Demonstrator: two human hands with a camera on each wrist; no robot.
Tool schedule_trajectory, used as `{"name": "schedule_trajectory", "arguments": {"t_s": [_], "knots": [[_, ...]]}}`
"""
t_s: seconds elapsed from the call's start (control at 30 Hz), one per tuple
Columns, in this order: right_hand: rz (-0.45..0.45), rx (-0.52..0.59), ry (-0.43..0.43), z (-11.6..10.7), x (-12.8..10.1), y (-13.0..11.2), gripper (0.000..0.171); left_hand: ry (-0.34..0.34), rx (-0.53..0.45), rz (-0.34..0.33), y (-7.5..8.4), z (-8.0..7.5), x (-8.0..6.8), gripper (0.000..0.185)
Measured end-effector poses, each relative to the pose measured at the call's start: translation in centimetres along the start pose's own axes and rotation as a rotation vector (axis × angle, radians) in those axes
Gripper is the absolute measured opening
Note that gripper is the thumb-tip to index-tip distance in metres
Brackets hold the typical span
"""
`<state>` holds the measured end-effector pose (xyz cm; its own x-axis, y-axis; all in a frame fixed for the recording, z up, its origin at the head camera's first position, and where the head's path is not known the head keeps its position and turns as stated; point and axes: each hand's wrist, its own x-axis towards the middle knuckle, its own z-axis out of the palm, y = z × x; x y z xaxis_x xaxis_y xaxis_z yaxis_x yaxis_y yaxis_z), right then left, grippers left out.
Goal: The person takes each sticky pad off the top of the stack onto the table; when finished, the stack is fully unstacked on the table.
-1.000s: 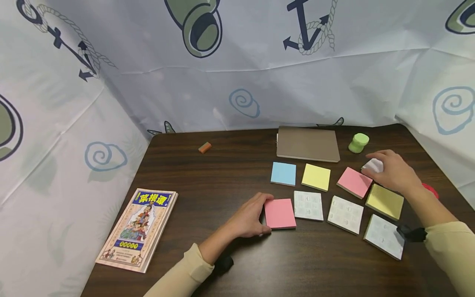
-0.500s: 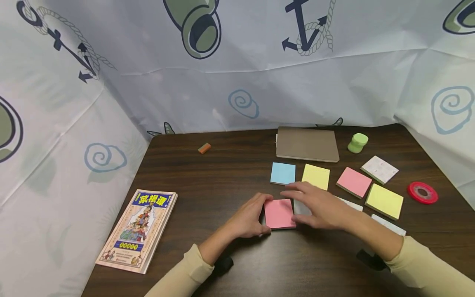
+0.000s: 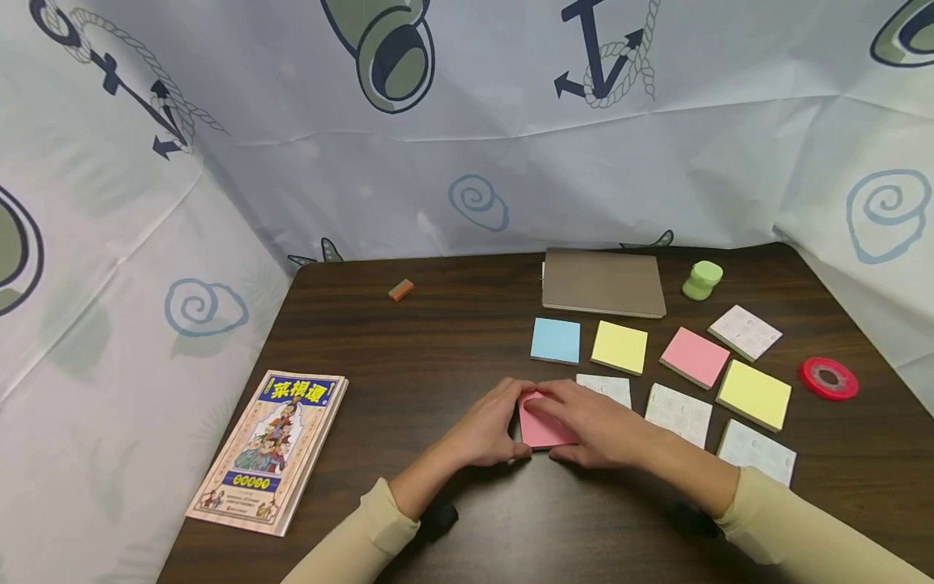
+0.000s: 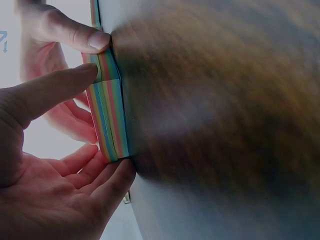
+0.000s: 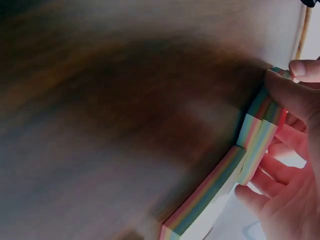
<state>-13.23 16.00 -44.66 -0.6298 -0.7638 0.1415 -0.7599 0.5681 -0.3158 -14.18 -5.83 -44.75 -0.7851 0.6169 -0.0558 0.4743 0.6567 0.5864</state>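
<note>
Both hands meet over one pink sticky-note pad (image 3: 538,428) lying on the dark wooden table (image 3: 452,341), near its front edge. The left hand (image 3: 487,428) curls round the pad's left side, thumb at the far corner and fingers at the near one, while the right hand (image 3: 594,422) lies across its top and right side with fingers bent over it, so only a sliver of pink shows between them. From the wrist views the pad's edge (image 4: 107,117) shows as rainbow-striped layers, pinched by fingertips at both ends. Just behind the hands lies a white patterned pad (image 3: 606,388), partly covered by the right hand. Further back sit a blue pad (image 3: 555,340), a yellow pad (image 3: 619,347) and another pink pad (image 3: 695,358), with a tan notebook (image 3: 603,282) beyond them. A red tape roll (image 3: 828,378) rests well off to the right, and a paperback book (image 3: 270,448) lies to the left.
</note>
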Motion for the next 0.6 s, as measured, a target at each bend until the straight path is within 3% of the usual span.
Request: {"name": "schedule_trajectory", "arguments": {"t_s": [0.33, 0.6], "knots": [[0.031, 0.003, -0.021, -1.3, 0.1, -0.2, 0.065, 0.006, 0.01, 0.006, 0.0, -0.1, 0.0, 0.08], [0.045, -0.018, 0.002, -3.8, -2.3, -0.3, 0.064, 0.008, 0.011, -0.01, 0.1, 0.0, -0.1, 0.079]]}}
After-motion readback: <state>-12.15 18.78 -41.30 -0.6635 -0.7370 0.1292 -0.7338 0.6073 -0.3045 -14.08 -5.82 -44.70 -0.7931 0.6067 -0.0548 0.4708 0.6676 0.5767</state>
